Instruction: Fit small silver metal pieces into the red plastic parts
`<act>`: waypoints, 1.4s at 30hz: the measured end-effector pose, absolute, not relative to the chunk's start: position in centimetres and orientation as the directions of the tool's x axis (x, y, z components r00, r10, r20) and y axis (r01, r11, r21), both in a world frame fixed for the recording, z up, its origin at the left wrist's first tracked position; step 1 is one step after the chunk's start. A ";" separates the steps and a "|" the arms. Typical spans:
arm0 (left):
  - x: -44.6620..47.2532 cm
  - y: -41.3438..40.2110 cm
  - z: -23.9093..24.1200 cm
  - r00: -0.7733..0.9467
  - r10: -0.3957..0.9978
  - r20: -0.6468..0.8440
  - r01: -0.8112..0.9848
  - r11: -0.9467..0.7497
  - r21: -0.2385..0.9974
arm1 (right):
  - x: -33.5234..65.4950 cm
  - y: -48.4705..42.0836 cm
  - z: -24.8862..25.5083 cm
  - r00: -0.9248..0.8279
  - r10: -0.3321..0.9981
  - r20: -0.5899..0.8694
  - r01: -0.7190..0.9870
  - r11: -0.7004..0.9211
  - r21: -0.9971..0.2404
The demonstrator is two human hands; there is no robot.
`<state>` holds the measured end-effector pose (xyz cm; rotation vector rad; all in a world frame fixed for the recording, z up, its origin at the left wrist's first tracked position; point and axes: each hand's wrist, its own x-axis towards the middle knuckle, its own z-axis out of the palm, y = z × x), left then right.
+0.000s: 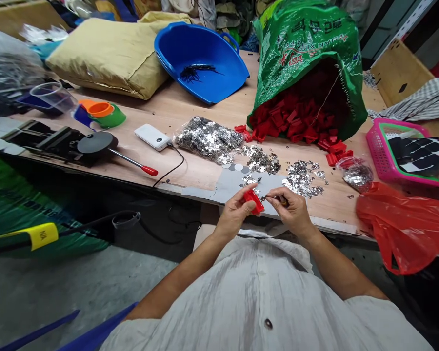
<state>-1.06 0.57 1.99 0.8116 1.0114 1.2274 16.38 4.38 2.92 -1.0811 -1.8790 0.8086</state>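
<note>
The small plastic part (254, 201) in the near middle is bright red, like the heaped parts (296, 119) in the far green sack (272, 36), which bears red and dark lettering (314, 45). Metal pieces (302, 178) gleam silver on the pale brown table (201, 170). The far basin (219, 54) is solid blue, the bag (102, 56) left of it plain tan. At right, the basket (379, 146) is hot pink and the cloth (422, 100) beyond it grey-and-white striped. The shirt (237, 292) is off-white, streaked grey.

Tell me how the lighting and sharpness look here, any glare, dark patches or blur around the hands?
Head view: glints on the bagged metal pieces, sheen on the green sack; head view: deep shadow beneath the table; head view: red piece in the left hand readable, right hand's slim tool too small for detail.
</note>
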 end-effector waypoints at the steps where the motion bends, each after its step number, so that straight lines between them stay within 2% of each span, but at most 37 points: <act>1: -1.0 0.6 2.1 0.118 0.964 -0.238 -0.467 0.265 0.844 | 16.4 4.5 2.9 -0.304 0.891 0.336 0.373 0.436 -0.819; 4: -0.9 0.6 2.3 0.271 0.891 -0.363 -0.616 0.451 0.646 | 16.3 4.7 2.8 -0.316 0.875 0.367 0.374 0.470 -0.799; 8: -0.4 0.3 2.1 0.317 0.848 -0.424 -0.666 0.517 0.537 | 16.4 4.9 2.2 -0.406 0.822 0.399 0.356 0.544 -0.759; 13: 0.0 0.1 1.9 0.305 0.846 -0.437 -0.667 0.517 0.536 | 16.9 5.0 1.9 -0.519 0.725 0.453 0.288 0.647 -0.706; 21: 0.5 0.0 2.0 0.317 0.840 -0.441 -0.659 0.529 0.535 | 17.2 5.1 2.3 -0.556 0.627 0.546 0.252 0.753 -0.608; 25: 0.6 0.0 1.9 0.346 0.835 -0.428 -0.660 0.541 0.521 | 17.3 5.1 2.3 -0.584 0.598 0.549 0.214 0.765 -0.607; 31: 0.5 -0.1 1.6 0.345 0.840 -0.420 -0.671 0.533 0.516 | 17.5 4.7 2.9 -0.584 0.670 0.459 0.224 0.676 -0.702; 33: 0.3 -0.1 1.7 0.357 0.838 -0.412 -0.670 0.537 0.512 | 17.8 4.7 3.0 -0.574 0.730 0.370 0.242 0.583 -0.776; 38: 0.2 -0.2 2.2 0.376 0.837 -0.396 -0.638 0.545 0.545 | 18.3 5.3 2.7 -0.492 0.867 0.073 0.272 0.233 -0.934; 42: 0.3 -0.2 2.2 0.365 0.845 -0.391 -0.618 0.534 0.577 | 18.0 5.4 2.6 -0.531 0.848 0.004 0.275 0.177 -0.945</act>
